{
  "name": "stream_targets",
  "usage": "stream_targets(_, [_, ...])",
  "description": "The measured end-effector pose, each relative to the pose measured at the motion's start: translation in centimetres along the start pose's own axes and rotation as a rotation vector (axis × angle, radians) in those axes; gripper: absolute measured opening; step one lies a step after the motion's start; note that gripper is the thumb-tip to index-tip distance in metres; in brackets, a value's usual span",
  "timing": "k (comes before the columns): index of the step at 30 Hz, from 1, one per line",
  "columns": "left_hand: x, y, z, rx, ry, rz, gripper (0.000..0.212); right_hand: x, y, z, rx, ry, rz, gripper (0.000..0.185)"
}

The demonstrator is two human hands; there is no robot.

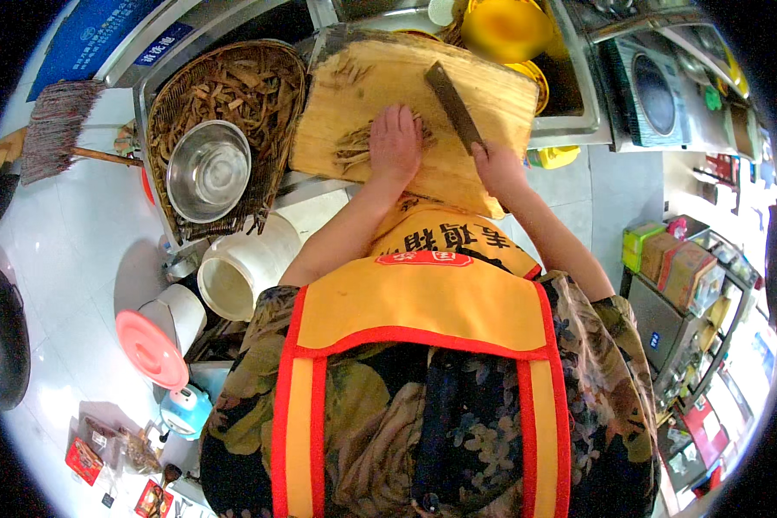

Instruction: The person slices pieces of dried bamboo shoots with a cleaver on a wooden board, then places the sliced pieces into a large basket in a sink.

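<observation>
A thick wooden cutting board (349, 71) lies in front of me, over the sink edge. On it is a small heap of brown dried strips (351, 147), which look like a plant food. My left hand (396, 139) presses down on the heap, fingers together and partly hiding it. My right hand (497, 167) grips a kitchen knife (453, 103) by the handle. The dark blade points away from me and to the left, apart from the strips. Some small scraps lie near the board's far left.
Left of the board stands a wicker basket (278, 61) of brown strips (243, 94), with a steel bowl (208, 171) on them. Yellow bowls (508, 29) sit in the sink (573, 84) behind. White buckets (249, 265) stand at lower left. A broom (61, 129) leans farther left.
</observation>
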State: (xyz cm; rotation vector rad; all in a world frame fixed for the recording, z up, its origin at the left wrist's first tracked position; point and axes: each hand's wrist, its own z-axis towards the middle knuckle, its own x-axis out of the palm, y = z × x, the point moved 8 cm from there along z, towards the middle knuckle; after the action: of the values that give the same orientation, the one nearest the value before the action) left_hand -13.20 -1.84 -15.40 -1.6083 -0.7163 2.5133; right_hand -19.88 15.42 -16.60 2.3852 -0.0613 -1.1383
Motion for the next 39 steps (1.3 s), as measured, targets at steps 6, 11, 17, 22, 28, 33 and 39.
stream_targets(6, [-0.3, 0.1, 0.0, 0.022, -0.016, 0.014, 0.03, -2.3, 3.2, -2.8, -0.088, -0.062, -0.028, 0.041])
stream_targets(11, [-1.0, 1.3, 0.5, -0.072, 0.032, -0.03, 0.023, -2.2, 5.6, -3.9, -0.17, -0.058, 0.034, 0.037])
stream_targets(17, [-3.2, 4.3, -0.3, -0.147, -0.086, -0.112, 0.025, -0.6, 6.3, -4.1, -0.198, 0.035, 0.0, 0.034])
stream_targets(22, [-1.9, 3.3, -0.1, -0.093, -0.014, -0.198, 0.027, -0.3, 6.3, -4.1, -0.205, 0.035, 0.008, 0.032])
stream_targets(28, [-0.8, 3.2, -0.4, -0.073, -0.003, -0.171, 0.025, 0.4, 5.9, -4.1, -0.18, 0.064, -0.063, 0.031])
stream_targets(33, [-1.2, 2.7, -0.3, -0.045, 0.012, -0.14, 0.022, 0.9, 6.1, -3.9, -0.212, 0.098, -0.066, 0.041])
stream_targets(39, [-1.1, 2.5, -0.4, -0.039, 0.001, -0.099, 0.023, 1.6, 6.5, -2.7, -0.188, 0.095, -0.089, 0.032])
